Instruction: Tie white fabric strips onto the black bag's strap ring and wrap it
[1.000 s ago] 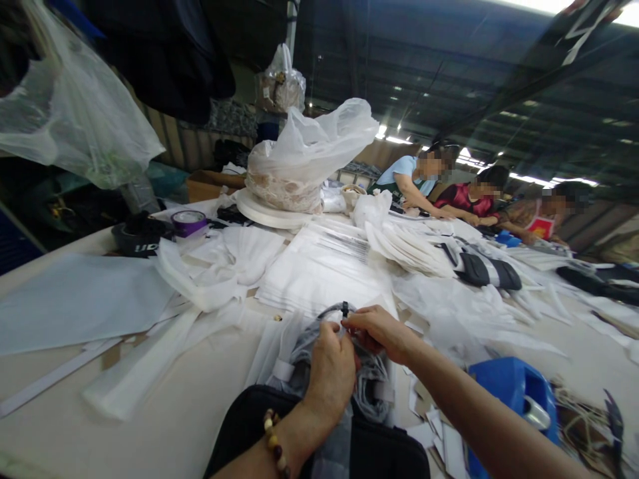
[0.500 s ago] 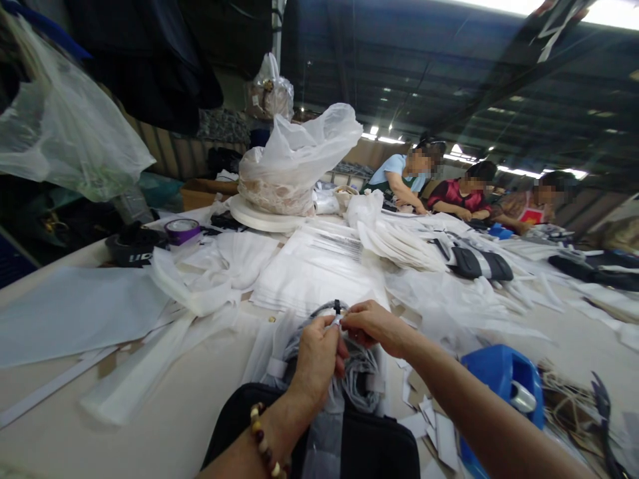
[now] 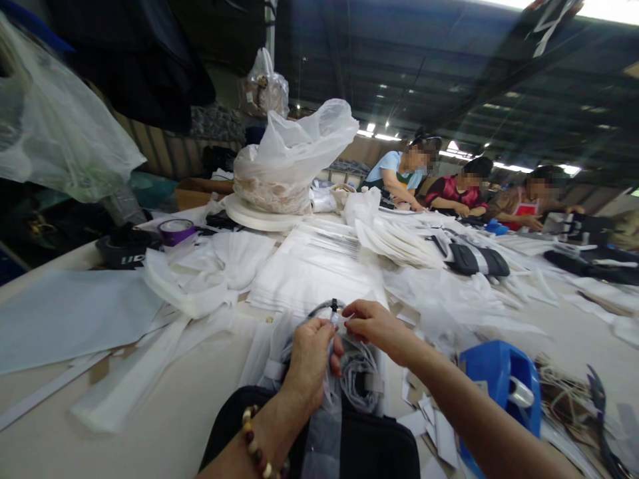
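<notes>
One black bag (image 3: 372, 447) under the wrist of the left hand (image 3: 310, 356)

black bag (image 3: 374, 446) cut off btm, R forearm (image 3: 469, 399) too

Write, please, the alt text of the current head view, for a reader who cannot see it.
The left hand pinches clear wrapping by a small black clip, the right hand close beside it, near a black bag on a cluttered table. White sheets lie behind, a blue container at right, and three people farther back.
</notes>
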Action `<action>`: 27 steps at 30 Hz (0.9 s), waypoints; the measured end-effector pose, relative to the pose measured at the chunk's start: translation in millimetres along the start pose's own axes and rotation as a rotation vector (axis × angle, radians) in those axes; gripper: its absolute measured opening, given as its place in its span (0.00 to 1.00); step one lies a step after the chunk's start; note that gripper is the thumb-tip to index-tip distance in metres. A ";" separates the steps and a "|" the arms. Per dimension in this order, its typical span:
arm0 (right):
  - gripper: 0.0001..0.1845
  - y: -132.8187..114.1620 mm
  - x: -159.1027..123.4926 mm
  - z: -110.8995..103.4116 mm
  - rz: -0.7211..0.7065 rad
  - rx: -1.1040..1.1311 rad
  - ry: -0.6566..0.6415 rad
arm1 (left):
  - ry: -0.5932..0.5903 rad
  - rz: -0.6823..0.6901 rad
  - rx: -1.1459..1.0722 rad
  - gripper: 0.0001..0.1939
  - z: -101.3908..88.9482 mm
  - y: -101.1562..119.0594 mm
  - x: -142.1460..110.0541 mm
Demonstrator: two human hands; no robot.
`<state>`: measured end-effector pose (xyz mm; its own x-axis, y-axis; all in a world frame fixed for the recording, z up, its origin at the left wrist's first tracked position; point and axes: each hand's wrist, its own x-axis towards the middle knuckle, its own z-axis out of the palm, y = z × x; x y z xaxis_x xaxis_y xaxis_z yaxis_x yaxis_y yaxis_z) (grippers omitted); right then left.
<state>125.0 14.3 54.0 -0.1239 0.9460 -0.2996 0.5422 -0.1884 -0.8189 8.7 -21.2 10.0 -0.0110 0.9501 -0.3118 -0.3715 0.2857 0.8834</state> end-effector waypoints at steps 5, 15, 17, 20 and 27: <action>0.10 18.0 6.1 6.7 -0.037 0.045 0.046 | -0.023 -0.100 -0.089 0.05 1.1 5.6 -2.1; 0.07 12.9 2.7 26.4 0.028 0.457 -0.069 | -0.090 -0.371 -0.416 0.06 5.4 11.0 -3.5; 0.09 12.7 0.3 27.3 0.034 0.522 -0.085 | -0.086 -0.371 -0.449 0.05 5.6 10.9 -4.2; 0.13 14.6 -1.8 28.7 0.034 0.560 -0.094 | -0.075 -0.345 -0.467 0.04 6.1 10.7 -6.2; 0.16 14.7 -0.3 35.2 0.003 0.508 -0.078 | -0.043 -0.196 -0.358 0.05 9.2 3.7 -13.3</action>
<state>103.8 1.9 24.9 -0.1953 0.9264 -0.3220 0.0723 -0.3139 -0.9467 16.0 -31.7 20.6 0.1283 0.8887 -0.4401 -0.6622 0.4071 0.6291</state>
